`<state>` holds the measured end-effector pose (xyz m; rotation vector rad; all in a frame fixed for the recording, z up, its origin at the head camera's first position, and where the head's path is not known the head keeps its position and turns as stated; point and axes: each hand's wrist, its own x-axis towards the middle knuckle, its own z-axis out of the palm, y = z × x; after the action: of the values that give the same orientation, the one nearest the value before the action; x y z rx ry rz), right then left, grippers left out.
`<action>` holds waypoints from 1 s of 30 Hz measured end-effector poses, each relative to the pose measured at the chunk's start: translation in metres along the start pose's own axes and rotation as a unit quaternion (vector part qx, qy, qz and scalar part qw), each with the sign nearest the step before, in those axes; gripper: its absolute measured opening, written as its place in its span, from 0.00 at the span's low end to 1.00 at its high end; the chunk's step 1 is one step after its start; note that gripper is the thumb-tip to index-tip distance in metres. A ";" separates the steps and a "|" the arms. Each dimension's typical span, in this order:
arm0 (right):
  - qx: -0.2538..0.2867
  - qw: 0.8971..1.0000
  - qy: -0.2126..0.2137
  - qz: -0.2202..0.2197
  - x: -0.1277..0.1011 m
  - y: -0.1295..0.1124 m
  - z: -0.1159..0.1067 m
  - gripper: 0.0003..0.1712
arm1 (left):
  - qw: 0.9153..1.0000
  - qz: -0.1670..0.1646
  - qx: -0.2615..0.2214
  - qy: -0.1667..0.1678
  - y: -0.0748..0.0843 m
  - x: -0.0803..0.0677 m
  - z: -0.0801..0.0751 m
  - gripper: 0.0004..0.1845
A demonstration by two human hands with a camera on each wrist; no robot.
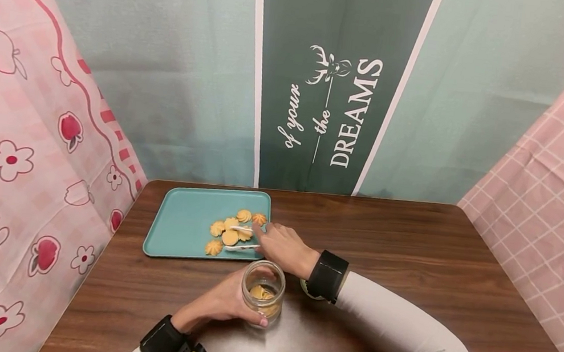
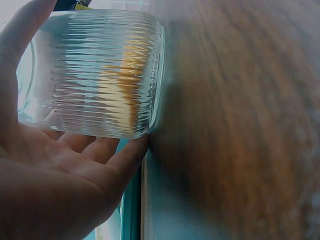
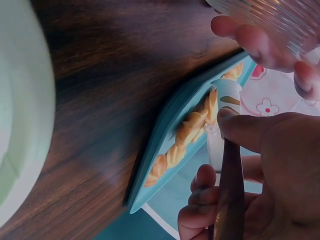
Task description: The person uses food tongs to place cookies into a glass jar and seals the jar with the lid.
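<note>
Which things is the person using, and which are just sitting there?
In use:
- jar, held by the left hand
- tongs, held by the right hand
- cookies
- tray

Just there:
- table
- pale round thing by the right wrist
- "DREAMS" banner
- pink cloths

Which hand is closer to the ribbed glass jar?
Left. The left hand grips the ribbed glass jar; the right hand is beyond it, holding white tongs over the teal tray.
</note>
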<state>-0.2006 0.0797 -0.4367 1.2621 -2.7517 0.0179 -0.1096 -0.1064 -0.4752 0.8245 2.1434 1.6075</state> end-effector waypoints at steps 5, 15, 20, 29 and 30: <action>0.001 1.000 -0.009 0.003 0.002 -0.001 0.001 0.32 | 1.000 -0.002 0.007 0.001 0.000 0.000 0.000 0.48; -0.001 1.000 -0.008 0.002 0.002 -0.003 0.003 0.30 | 1.000 -0.007 0.014 0.002 0.000 0.000 -0.001 0.47; 0.002 1.000 -0.008 0.004 0.002 -0.003 0.003 0.27 | 1.000 -0.003 0.028 0.006 -0.001 0.000 0.000 0.49; 0.000 1.000 0.001 -0.005 0.002 -0.001 0.005 0.24 | 1.000 0.001 0.029 0.007 0.000 0.000 0.000 0.48; 0.001 1.000 0.002 -0.006 0.002 -0.001 0.005 0.24 | 1.000 0.001 0.028 0.007 0.000 0.000 0.000 0.48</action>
<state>-0.2014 0.0774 -0.4417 1.2777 -2.7412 0.0212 -0.1098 -0.1064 -0.4754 0.8347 2.2083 1.5644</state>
